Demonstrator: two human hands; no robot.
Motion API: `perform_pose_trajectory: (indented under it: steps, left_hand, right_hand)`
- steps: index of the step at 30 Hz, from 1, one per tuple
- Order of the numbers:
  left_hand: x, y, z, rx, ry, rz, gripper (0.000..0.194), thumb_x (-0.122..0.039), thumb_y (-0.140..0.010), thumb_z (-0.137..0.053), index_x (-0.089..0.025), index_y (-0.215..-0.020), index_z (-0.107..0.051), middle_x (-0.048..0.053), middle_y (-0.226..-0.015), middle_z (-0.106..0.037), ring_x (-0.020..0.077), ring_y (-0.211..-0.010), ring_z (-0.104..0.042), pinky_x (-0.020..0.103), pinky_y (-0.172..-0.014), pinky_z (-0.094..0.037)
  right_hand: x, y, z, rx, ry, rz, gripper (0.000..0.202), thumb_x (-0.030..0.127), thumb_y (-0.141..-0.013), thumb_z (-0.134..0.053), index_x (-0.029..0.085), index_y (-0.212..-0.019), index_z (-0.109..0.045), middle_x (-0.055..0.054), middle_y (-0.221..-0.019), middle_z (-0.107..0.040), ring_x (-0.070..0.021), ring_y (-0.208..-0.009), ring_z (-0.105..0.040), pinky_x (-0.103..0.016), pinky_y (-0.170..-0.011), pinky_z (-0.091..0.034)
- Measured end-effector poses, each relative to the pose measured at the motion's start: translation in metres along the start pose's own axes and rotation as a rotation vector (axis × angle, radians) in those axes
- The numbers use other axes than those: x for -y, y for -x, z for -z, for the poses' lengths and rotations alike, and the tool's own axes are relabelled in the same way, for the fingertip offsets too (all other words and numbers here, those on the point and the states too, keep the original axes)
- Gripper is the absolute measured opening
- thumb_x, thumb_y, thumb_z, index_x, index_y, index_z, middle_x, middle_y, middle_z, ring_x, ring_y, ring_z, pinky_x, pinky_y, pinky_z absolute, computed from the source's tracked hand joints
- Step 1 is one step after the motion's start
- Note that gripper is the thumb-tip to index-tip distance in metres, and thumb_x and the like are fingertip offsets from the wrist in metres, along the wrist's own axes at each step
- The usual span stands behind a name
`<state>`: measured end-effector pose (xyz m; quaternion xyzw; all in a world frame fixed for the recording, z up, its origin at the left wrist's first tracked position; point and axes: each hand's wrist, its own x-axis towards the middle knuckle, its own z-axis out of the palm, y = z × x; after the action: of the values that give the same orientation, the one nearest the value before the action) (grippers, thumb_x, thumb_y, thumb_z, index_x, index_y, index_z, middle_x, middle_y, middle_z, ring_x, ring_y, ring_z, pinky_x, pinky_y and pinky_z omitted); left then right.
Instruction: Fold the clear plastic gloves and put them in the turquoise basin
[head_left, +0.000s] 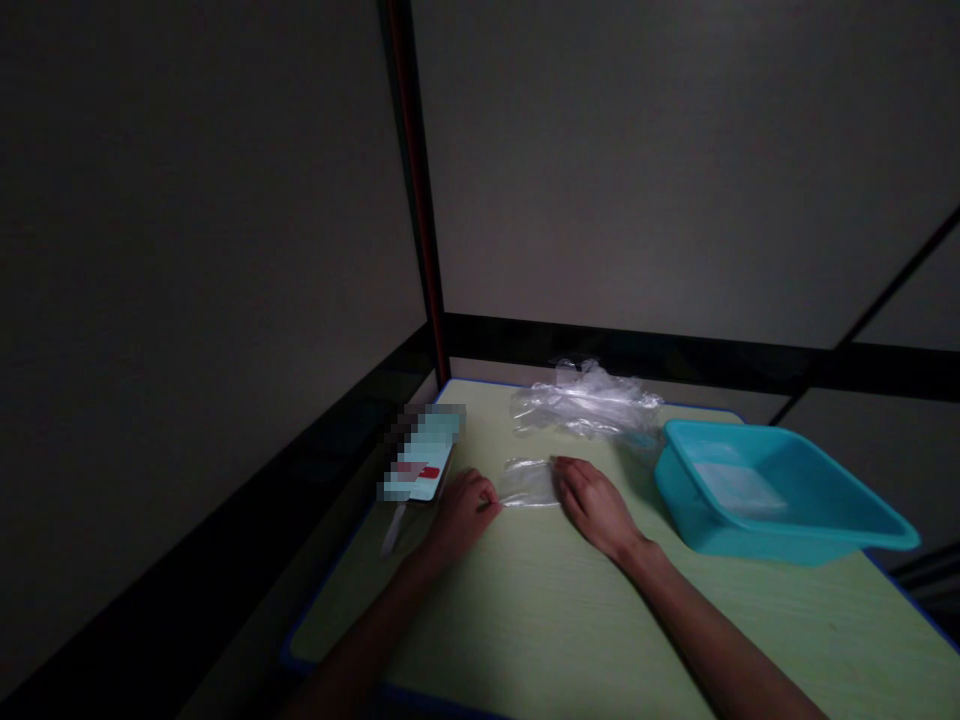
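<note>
A small clear plastic bag (529,484) lies flat on the light green table (517,610). My left hand (463,510) pinches its lower left corner between thumb and fingers. On the bag's right edge rests my right hand (592,503), palm down, fingers stretched out and lying flat. Behind the bag, near the table's far edge, is a crumpled heap of clear plastic bags (589,402).
To the right stands a turquoise basin (757,545) with flat clear bags (739,488) inside. A phone (427,455) with a lit screen is propped at the left, partly pixelated, close to my left hand. Walls border the table's back and left.
</note>
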<state>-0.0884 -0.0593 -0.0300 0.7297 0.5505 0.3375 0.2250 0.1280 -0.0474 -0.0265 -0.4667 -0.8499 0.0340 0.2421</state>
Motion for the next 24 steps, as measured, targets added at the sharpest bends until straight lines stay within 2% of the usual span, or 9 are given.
perform_pose_trajectory:
  steps: [4, 6, 10, 13, 17, 19, 20, 22, 24]
  left_hand:
    - [0.001, -0.001, -0.001, -0.007, -0.005, -0.006, 0.010, -0.008, -0.062, -0.052, -0.016, -0.056, -0.052, -0.001, -0.065, -0.050, 0.0135, -0.065, -0.050, 0.023, -0.059, -0.038]
    - [0.002, -0.002, -0.002, -0.016, -0.010, -0.006, 0.011, -0.006, -0.061, -0.050, -0.016, -0.057, -0.051, -0.001, -0.064, -0.050, 0.0128, -0.063, -0.050, 0.022, -0.058, -0.038]
    - [0.004, -0.003, -0.001, -0.039, -0.035, -0.007, 0.013, -0.004, -0.059, -0.047, -0.017, -0.058, -0.049, -0.001, -0.062, -0.049, 0.0125, -0.060, -0.049, 0.022, -0.056, -0.040]
    - [-0.003, -0.002, -0.004, -0.086, -0.077, -0.011, 0.013, -0.006, -0.061, -0.045, -0.017, -0.064, -0.051, 0.001, -0.068, -0.051, 0.0151, -0.067, -0.051, 0.026, -0.063, -0.043]
    - [-0.034, 0.000, -0.028, -0.067, -0.127, -0.112, 0.029, -0.008, -0.068, -0.042, -0.017, -0.092, -0.055, 0.006, -0.100, -0.056, 0.0177, -0.099, -0.049, 0.030, -0.089, -0.036]
    - [-0.053, -0.002, -0.046, 0.029, -0.236, -0.260, 0.043, -0.012, -0.076, -0.036, -0.013, -0.118, -0.042, 0.009, -0.125, -0.044, 0.0184, -0.117, -0.037, 0.031, -0.099, -0.027]
    - [-0.060, -0.004, -0.055, 0.076, -0.289, -0.292, 0.046, -0.016, -0.079, -0.033, -0.008, -0.125, -0.035, 0.012, -0.132, -0.035, 0.0194, -0.123, -0.029, 0.031, -0.101, -0.024]
    - [-0.069, -0.008, -0.070, 0.116, -0.372, -0.264, 0.049, -0.025, -0.085, -0.027, -0.001, -0.128, -0.028, 0.017, -0.136, -0.027, 0.0220, -0.127, -0.020, 0.034, -0.103, -0.021]
    - [-0.071, -0.012, -0.079, 0.122, -0.409, -0.224, 0.056, -0.036, -0.087, -0.023, 0.002, -0.129, -0.025, 0.019, -0.136, -0.024, 0.0238, -0.128, -0.016, 0.036, -0.103, -0.022]
  right_hand:
    - [0.000, -0.001, 0.000, 0.010, 0.004, 0.001, 0.032, 0.021, -0.086, -0.029, 0.011, -0.107, -0.053, -0.012, -0.114, -0.053, -0.0180, -0.106, -0.047, -0.031, -0.095, -0.034]
    - [0.000, -0.001, 0.000, 0.031, 0.020, 0.021, 0.035, 0.022, -0.087, -0.029, 0.011, -0.112, -0.050, -0.011, -0.119, -0.050, -0.0173, -0.110, -0.044, -0.031, -0.098, -0.031]
    - [0.000, 0.000, -0.004, 0.130, 0.112, 0.077, 0.048, 0.034, -0.088, -0.029, 0.010, -0.129, -0.033, -0.011, -0.135, -0.032, -0.0203, -0.124, -0.027, -0.039, -0.102, -0.021]
    - [-0.001, 0.002, -0.010, 0.178, 0.157, 0.062, 0.057, 0.042, -0.087, -0.026, 0.006, -0.132, -0.025, -0.014, -0.138, -0.022, -0.0211, -0.127, -0.018, -0.041, -0.102, -0.020]
    - [-0.007, 0.004, -0.019, 0.202, 0.211, 0.064, 0.054, 0.037, -0.088, -0.025, 0.005, -0.132, -0.026, -0.014, -0.139, -0.020, -0.0205, -0.128, -0.016, -0.039, -0.103, -0.020]
    - [-0.010, 0.005, -0.023, 0.196, 0.233, 0.070, 0.052, 0.030, -0.086, -0.028, 0.006, -0.132, -0.026, -0.013, -0.139, -0.021, -0.0204, -0.127, -0.016, -0.038, -0.103, -0.020]
    - [-0.011, 0.006, -0.025, 0.189, 0.237, 0.071, 0.052, 0.028, -0.085, -0.030, 0.006, -0.132, -0.026, -0.012, -0.139, -0.021, -0.0204, -0.127, -0.016, -0.038, -0.103, -0.021]
    - [-0.014, 0.007, -0.028, 0.177, 0.233, 0.070, 0.054, 0.026, -0.083, -0.033, 0.006, -0.133, -0.024, -0.012, -0.138, -0.022, -0.0205, -0.127, -0.017, -0.039, -0.103, -0.021]
    - [-0.014, 0.008, -0.029, 0.177, 0.221, 0.073, 0.057, 0.027, -0.082, -0.035, 0.007, -0.133, -0.023, -0.012, -0.138, -0.023, -0.0205, -0.127, -0.017, -0.039, -0.103, -0.021]
